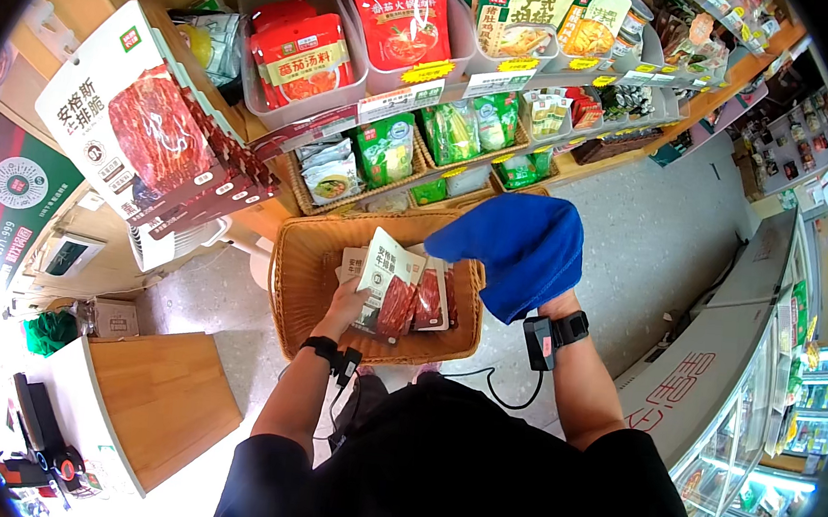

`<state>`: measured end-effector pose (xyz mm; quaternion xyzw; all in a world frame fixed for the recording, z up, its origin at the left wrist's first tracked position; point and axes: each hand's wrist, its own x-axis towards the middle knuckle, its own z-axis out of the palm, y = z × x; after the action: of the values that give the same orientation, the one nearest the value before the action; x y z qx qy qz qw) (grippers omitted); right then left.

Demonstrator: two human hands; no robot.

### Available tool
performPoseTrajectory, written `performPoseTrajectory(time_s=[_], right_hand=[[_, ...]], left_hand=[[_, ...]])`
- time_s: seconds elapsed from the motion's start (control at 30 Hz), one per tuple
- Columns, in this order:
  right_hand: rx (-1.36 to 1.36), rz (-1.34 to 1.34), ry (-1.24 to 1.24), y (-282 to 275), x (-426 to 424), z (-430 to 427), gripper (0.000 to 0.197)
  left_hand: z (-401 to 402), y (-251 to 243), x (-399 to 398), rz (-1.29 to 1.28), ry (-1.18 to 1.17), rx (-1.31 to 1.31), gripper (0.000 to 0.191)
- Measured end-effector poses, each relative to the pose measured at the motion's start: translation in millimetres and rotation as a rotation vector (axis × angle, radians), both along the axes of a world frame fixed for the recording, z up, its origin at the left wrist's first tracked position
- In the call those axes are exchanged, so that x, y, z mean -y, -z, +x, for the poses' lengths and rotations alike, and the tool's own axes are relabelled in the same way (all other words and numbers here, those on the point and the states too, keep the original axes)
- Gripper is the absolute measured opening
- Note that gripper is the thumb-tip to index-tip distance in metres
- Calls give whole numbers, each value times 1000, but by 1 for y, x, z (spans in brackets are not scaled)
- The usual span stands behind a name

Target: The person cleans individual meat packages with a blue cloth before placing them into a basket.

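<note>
My left hand (348, 304) grips a white-and-red packet of dried beef (391, 286) by its left edge, above the wicker basket (286, 280). Several similar packets (431, 297) lie inside that basket, partly covered by the held one. A blue cloth (522, 246) hangs over and around my right hand (561, 305), beyond the basket's right rim. Only the wrist side of this hand shows; the cloth hides the fingers. Both wrists wear black straps with small devices and cables.
Hanging dried-beef packets (166, 141) jut out at the left. Shelves ahead carry red soup-base pouches (302, 60) in plastic bins and green bags (386, 149) in wicker trays. A wood-topped counter (158, 398) stands lower left, a glass-fronted freezer (707, 373) at right.
</note>
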<state>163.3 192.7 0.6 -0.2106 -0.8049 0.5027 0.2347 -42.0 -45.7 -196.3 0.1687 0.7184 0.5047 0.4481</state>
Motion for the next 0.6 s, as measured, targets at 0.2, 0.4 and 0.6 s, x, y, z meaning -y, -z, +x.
performPoseTrajectory(time_s=[0.2, 0.4, 0.6], right_hand=[[359, 725, -202, 22, 10, -5, 43], [33, -82, 48, 6, 13, -5, 44], [-390, -522, 97, 3, 35, -31, 38]], left_hand=[[14, 34, -20, -108, 54, -114, 31], [22, 26, -23, -200, 82, -183, 31], [27, 16, -26, -180, 117, -146, 33]])
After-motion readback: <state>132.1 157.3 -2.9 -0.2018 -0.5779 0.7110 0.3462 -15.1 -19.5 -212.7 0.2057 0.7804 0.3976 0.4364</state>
